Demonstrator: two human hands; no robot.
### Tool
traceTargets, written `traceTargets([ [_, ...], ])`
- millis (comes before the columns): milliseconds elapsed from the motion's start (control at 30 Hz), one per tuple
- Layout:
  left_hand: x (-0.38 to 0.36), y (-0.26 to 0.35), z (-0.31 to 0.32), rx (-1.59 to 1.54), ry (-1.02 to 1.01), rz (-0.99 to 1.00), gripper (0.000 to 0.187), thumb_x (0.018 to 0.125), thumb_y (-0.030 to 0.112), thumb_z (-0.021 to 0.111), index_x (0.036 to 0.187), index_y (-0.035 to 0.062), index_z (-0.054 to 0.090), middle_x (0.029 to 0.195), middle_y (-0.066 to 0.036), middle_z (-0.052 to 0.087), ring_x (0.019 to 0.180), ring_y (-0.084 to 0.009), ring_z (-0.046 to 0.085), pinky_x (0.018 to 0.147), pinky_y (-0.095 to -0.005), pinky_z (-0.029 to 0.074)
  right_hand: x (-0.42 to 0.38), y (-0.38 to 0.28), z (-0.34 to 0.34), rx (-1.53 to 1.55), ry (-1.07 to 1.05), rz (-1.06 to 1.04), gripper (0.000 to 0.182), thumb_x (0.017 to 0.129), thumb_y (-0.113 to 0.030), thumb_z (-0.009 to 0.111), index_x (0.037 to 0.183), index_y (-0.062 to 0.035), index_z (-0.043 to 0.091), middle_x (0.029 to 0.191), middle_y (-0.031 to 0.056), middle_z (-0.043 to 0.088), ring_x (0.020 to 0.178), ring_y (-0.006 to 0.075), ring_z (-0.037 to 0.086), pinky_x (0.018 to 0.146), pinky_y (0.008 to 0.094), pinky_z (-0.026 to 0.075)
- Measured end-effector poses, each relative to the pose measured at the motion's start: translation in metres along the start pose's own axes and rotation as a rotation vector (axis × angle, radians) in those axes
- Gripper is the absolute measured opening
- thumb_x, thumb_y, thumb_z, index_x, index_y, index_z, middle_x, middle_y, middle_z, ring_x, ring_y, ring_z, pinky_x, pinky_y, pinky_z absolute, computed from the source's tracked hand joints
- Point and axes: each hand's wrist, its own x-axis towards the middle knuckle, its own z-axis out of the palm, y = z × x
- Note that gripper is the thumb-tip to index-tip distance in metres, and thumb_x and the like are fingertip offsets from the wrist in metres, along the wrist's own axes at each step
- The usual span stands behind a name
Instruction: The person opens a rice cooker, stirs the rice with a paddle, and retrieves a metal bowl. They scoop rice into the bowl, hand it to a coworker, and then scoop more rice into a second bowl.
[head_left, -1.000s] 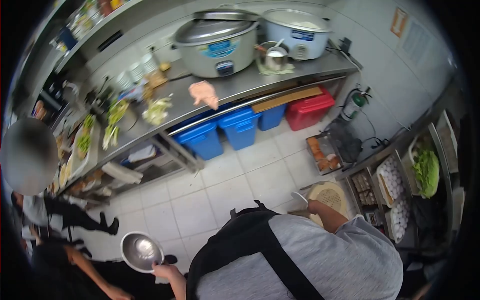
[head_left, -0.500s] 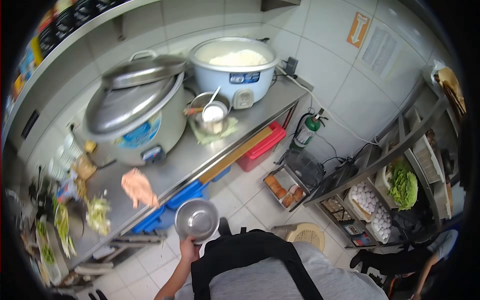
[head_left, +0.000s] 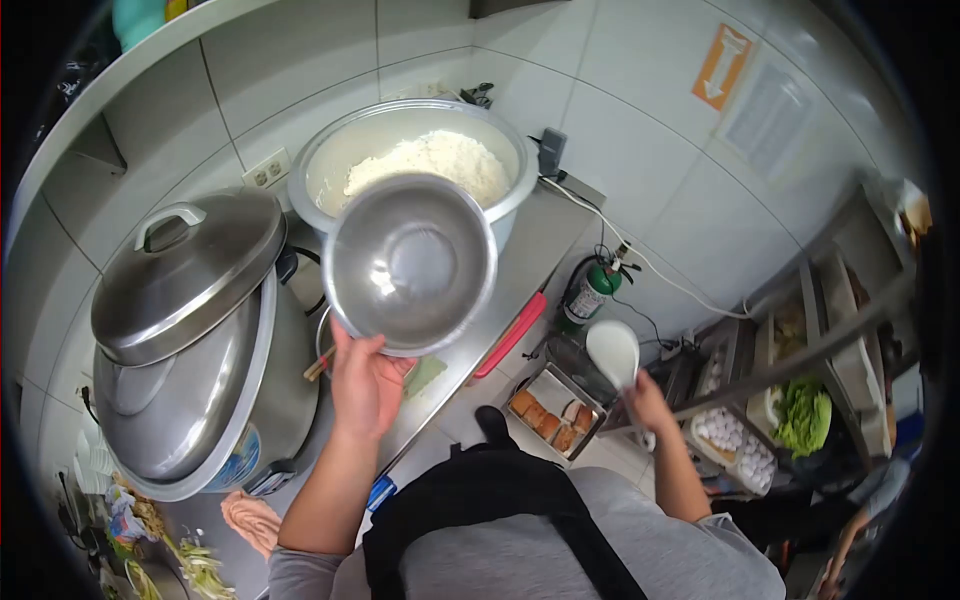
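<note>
My left hand (head_left: 368, 392) grips the lower rim of an empty stainless steel bowl (head_left: 412, 268), tilted so that its inside faces me. Behind it, partly covered by the bowl, stands a large rice cooker (head_left: 318, 192) without its lid, and white rice (head_left: 430, 160) lies inside. Out to the right, my right hand (head_left: 652, 405) is closed around the handle of a white rice paddle (head_left: 612, 350), its broad end pointing up and left. The paddle is apart from the bowl and the cooker.
A second large cooker (head_left: 290, 390) with metal lids (head_left: 190, 270) stands left on the steel counter (head_left: 545, 225). A pink cloth (head_left: 252, 520) lies near it. On the right are a fire extinguisher (head_left: 590, 290), a tray of bread (head_left: 550, 372), and shelves with eggs (head_left: 720, 428) and lettuce (head_left: 803, 415).
My left hand has raised the bowl from beside the counter to in front of the rice cooker. My right hand has come into view holding the rice paddle. The view has moved nearer the cookers.
</note>
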Motion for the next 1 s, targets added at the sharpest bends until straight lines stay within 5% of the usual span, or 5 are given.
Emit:
traceTargets([
  [133,0.056,0.016,0.029,0.070,0.278,0.464,0.072,0.083,-0.004,0.041,0.148,0.0202,0.020,0.134,-0.010,0.045,0.112,-0.0223,0.056,0.080,-0.0355,0.057,0.134,-0.148,-0.049,0.001,0.052,-0.441,0.044,0.094,-0.002,0.046,0.137,-0.0043,0.038,0.089,0.0053,0.062,0.071,0.0130,0.058,0.064,0.0290,0.049],
  [233,0.111,0.025,0.035,0.141,0.382,0.626,0.068,0.087,-0.001,0.046,0.147,0.0201,0.022,0.131,-0.009,0.047,0.107,-0.0197,0.057,0.075,-0.0348,0.057,0.210,-0.277,-0.042,-0.571,0.262,-0.718,0.053,0.090,-0.006,0.050,0.141,-0.0122,0.034,0.078,0.0173,0.066,0.074,0.0333,0.067,0.063,0.0428,0.051],
  [333,0.160,0.024,0.034,0.268,0.452,0.722,0.067,0.090,-0.001,0.048,0.147,0.0215,0.020,0.131,-0.009,0.046,0.100,-0.0173,0.059,0.071,-0.0308,0.055,0.292,-0.368,0.001,-1.123,0.318,-0.858,0.045,0.087,-0.010,0.057,0.130,-0.0087,0.044,0.079,0.0155,0.068,0.074,0.0343,0.067,0.062,0.0437,0.053],
  [567,0.208,-0.024,0.057,0.408,0.636,0.899,0.080,0.091,-0.004,0.044,0.152,0.0241,0.000,0.146,-0.011,0.032,0.116,-0.0205,0.052,0.079,-0.0344,0.056,0.457,-0.403,0.116,-1.679,0.293,-1.185,0.014,0.081,-0.008,0.062,0.094,-0.0077,0.055,0.074,0.0073,0.069,0.068,0.0222,0.071,0.055,0.0339,0.054],
  [1000,0.222,-0.032,0.053,0.688,0.831,0.939,0.075,0.093,-0.007,0.039,0.153,0.0202,0.003,0.149,-0.015,0.029,0.124,-0.0251,0.051,0.091,-0.0445,0.058,0.420,-0.424,0.079,-1.840,-0.341,-1.151,0.035,0.079,-0.009,0.067,0.111,-0.0027,0.054,0.077,0.0088,0.069,0.073,0.0253,0.071,0.062,0.0343,0.055],
])
